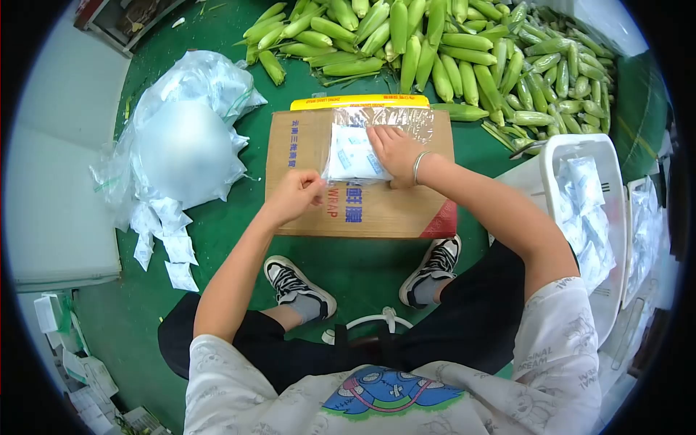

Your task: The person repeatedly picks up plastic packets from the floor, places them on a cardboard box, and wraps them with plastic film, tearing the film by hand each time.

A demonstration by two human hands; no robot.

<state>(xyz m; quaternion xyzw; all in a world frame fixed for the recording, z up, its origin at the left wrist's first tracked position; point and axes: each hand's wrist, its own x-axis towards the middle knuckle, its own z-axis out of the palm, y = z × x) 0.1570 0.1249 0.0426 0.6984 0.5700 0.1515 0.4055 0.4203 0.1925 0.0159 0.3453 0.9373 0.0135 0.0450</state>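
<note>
A white packet with blue print (355, 156), likely an ice pack, lies on a cardboard box (297, 221) in front of me. Clear plastic film (420, 125) spreads over the box top around the packet. My right hand (397, 154) rests flat on the packet's right side, fingers stretched out. Just left of the packet, my left hand (293, 196) is closed in a pinch by the film's edge; what is between its fingertips cannot be made out. Behind the box's far edge sits a yellow cling wrap carton (359, 103).
Green corn cobs in husks (406, 43) are heaped at the back, with wrapped cobs (565, 80) to the right. A large clear bag of packets (188, 138) sits left, loose packets (177, 250) below it. White baskets (547, 181) with more packets stand right.
</note>
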